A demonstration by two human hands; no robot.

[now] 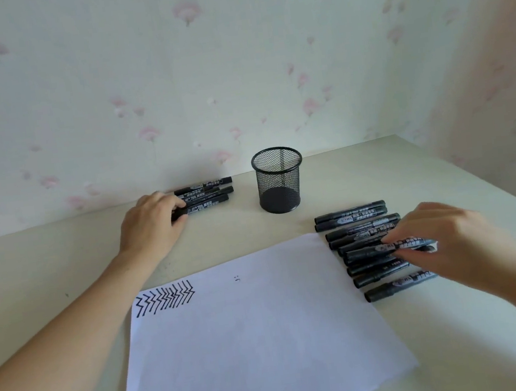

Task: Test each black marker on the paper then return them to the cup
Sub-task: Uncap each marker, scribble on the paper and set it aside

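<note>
Judging by the paper [250, 332], I'd say the testing is only partly done: a row of zigzag strokes [164, 298] sits near its far-left corner, with a couple of tiny dots further right, and the rest of the sheet is blank. The mesh cup [279, 183] stands upright beyond the paper and looks empty, so no marker is back in it yet.

My left hand [150, 226] is at the far group [206, 194], three markers lying side by side left of the cup; its fingers curl around the cap end of the nearest one. I take these to be the tested ones, though I can't confirm that.

My right hand [444, 237] is over the bigger row [366, 243] just right of the paper, roughly nine markers lying parallel, and its fingertips pinch one marker [374, 251] that sits slightly above the others.

Most of the job remains, as I read it: work through the right row on the paper, then load every marker into the cup.
</note>
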